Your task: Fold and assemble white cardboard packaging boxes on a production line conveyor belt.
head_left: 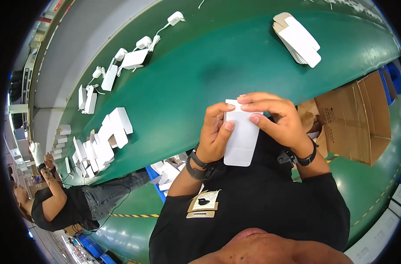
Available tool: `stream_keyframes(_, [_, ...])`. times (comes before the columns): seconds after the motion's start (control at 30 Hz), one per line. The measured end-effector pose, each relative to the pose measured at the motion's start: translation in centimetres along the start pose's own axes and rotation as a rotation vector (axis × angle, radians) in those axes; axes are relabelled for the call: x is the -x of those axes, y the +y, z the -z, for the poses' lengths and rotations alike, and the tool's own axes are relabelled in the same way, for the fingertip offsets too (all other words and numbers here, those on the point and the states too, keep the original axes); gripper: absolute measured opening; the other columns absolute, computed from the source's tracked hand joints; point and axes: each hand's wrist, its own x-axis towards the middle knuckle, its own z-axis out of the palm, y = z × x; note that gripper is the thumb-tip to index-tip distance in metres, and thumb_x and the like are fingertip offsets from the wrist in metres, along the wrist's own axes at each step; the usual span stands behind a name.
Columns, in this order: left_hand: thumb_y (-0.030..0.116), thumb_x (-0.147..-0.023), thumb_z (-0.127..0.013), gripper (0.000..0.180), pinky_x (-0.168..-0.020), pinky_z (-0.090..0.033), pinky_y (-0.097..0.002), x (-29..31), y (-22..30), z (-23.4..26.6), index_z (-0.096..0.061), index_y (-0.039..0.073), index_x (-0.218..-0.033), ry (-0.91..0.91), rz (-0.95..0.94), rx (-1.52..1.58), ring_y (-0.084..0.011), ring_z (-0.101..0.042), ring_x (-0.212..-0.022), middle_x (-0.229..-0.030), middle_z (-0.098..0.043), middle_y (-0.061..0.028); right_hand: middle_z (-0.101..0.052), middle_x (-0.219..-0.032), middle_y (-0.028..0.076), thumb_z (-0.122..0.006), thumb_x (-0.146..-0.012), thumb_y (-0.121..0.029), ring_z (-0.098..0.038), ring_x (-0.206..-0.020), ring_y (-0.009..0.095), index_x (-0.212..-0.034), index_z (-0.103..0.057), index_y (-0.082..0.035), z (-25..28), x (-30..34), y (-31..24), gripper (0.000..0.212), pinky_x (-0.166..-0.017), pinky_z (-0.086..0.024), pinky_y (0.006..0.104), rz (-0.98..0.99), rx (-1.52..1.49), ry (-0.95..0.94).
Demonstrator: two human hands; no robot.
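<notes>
Between my two hands is a white folding carton, held over the near edge of the green table. My left hand grips its left side, with the thumb on the face and the index finger at the upper edge. My right hand closes over the upper right part, its fingers reaching across the top and its thumb resting on the face. The fingers hide much of the carton's upper end. Its lower end shows a crease line and points toward me.
A stack of flat white cartons lies at the far right of the table. White boxes cluster at the left, with white chargers behind them. A brown cardboard box stands at right. Another person works at far left.
</notes>
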Motion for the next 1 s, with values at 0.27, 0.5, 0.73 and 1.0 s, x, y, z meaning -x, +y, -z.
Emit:
stream_keyframes(0.27, [0.021,-0.104,-0.05,0.038,-0.083,-0.047,-0.028,-6.6,-3.9,5.3,-0.034,0.007,-0.136,0.38,0.224,-0.069,-0.0138,-0.057,-0.095,-0.112,-0.061,-0.0113,-0.055,-0.138,0.022,-0.067,-0.09,-0.019,-0.048,-0.131,0.041,-0.129,-0.061,-0.006,8.8,-4.4,5.2,0.041,-0.109,-0.037,0.0469,0.162,0.948,0.338])
stream_keyframes(0.5, [0.017,-0.095,-0.06,0.031,-0.072,-0.049,-0.0279,-14.4,-13.9,28.4,-0.05,0.008,-0.122,0.821,0.146,-0.226,-0.017,-0.06,-0.091,-0.1,-0.062,-0.0058,-0.048,-0.142,0.028,-0.077,-0.08,-0.043,-0.045,-0.13,0.047,-0.134,-0.057,-0.006,20.2,-7.7,14.3,0.068,-0.108,-0.038,0.0469,-0.186,1.367,0.352])
stream_keyframes(0.73, [0.003,-0.081,-0.063,0.036,-0.082,-0.048,-0.0352,-20.4,-11.9,14.6,-0.054,0.002,-0.115,1.05,0.077,-0.27,-0.0185,-0.054,-0.087,-0.096,-0.056,-0.0061,-0.055,-0.134,0.029,-0.065,-0.092,-0.045,-0.055,-0.123,0.041,-0.136,-0.055,0.002,30.2,-5.6,18.5,0.064,-0.108,-0.04,0.0423,-0.296,1.034,0.203])
stream_keyframes(1.0, [0.015,-0.094,-0.055,0.032,-0.071,-0.053,-0.0306,-13.0,-7.9,-2.9,-0.049,0.005,-0.123,0.381,0.119,0.267,-0.0144,-0.06,-0.084,-0.102,-0.059,-0.0069,-0.069,-0.099,0.024,-0.05,-0.101,-0.035,-0.068,-0.087,0.042,-0.121,-0.067,-0.003,26.8,-8.6,10.5,0.042,-0.075,-0.053,0.0483,-0.363,1.658,0.074])
